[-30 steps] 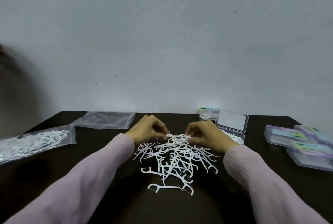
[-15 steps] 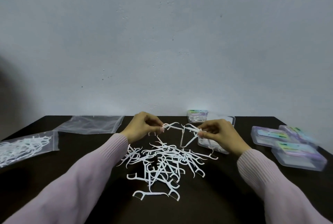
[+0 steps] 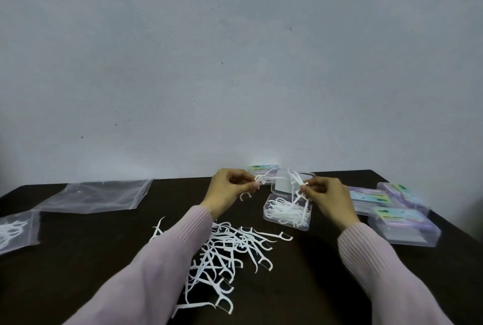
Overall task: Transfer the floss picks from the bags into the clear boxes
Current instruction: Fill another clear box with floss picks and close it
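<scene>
- Behind everything stands a plain pale wall (image 3: pixel 235 63); below it a dark table (image 3: pixel 91 259) carries all the things.
- White floss picks are pinched in both hands, lifted off the table at its far middle.
- One small bunch (image 3: pixel 264 177) is held by the left hand (image 3: pixel 230 191), thumb and curled fingers closed on it; a single pick head hangs just below those fingertips.
- Another bunch (image 3: pixel 296 183) is held by the right hand (image 3: pixel 326 196), fingers curled round it; the picks stick up and hang down from the pinch.
- Both hands are apart from each other, with the two bunches facing across the gap.
- Directly under the right hand's bunch lies an open clear box (image 3: pixel 287 213), part filled with picks; whether the lowest hanging picks touch those inside I cannot tell.
- Its clear lid (image 3: pixel 281 184) stands up at the far side, between the two hands.
- Nearer the person, a loose heap of picks (image 3: pixel 230 249) lies on the table, partly under the left sleeve (image 3: pixel 162 259).
- Beyond the lid, a small closed box (image 3: pixel 257 168) sits at the wall.
- Right of the right hand, closed boxes with coloured labels (image 3: pixel 400 222) lie stacked close together.
- Far left, an emptied clear bag (image 3: pixel 99 195) lies flat; at the left edge another bag (image 3: pixel 15 230) holds picks.
</scene>
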The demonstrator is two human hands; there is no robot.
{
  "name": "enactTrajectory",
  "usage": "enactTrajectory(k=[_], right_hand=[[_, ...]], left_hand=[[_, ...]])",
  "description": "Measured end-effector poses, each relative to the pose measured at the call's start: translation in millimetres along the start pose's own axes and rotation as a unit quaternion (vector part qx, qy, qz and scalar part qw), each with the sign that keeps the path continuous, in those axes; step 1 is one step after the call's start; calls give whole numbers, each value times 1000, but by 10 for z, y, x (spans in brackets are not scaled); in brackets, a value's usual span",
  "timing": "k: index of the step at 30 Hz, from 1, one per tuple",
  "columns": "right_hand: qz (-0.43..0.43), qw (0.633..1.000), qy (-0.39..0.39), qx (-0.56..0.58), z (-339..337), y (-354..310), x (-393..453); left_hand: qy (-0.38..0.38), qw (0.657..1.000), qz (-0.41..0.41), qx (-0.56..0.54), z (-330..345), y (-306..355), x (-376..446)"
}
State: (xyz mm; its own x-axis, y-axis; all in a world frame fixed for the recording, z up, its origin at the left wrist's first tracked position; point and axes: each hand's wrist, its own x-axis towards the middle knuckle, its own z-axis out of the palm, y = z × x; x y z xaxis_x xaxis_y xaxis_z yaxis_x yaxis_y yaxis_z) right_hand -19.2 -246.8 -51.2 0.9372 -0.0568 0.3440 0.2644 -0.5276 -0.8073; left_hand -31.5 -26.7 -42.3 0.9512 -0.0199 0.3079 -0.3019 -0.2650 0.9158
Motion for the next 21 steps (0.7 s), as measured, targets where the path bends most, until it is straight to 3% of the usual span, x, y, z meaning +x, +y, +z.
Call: enactTrajectory(k=[9,15,21], right_hand=[[36,999,-8,4,-56,81,40],[31,999,-33,-18,-123,125,52],[30,999,1,28,-174,139,56]], left_hand=[[-40,999,-21,-2,317,-84,69],[-38,998,-2,48,477,-133,107],[-55,990,33,128,548,-159,80]])
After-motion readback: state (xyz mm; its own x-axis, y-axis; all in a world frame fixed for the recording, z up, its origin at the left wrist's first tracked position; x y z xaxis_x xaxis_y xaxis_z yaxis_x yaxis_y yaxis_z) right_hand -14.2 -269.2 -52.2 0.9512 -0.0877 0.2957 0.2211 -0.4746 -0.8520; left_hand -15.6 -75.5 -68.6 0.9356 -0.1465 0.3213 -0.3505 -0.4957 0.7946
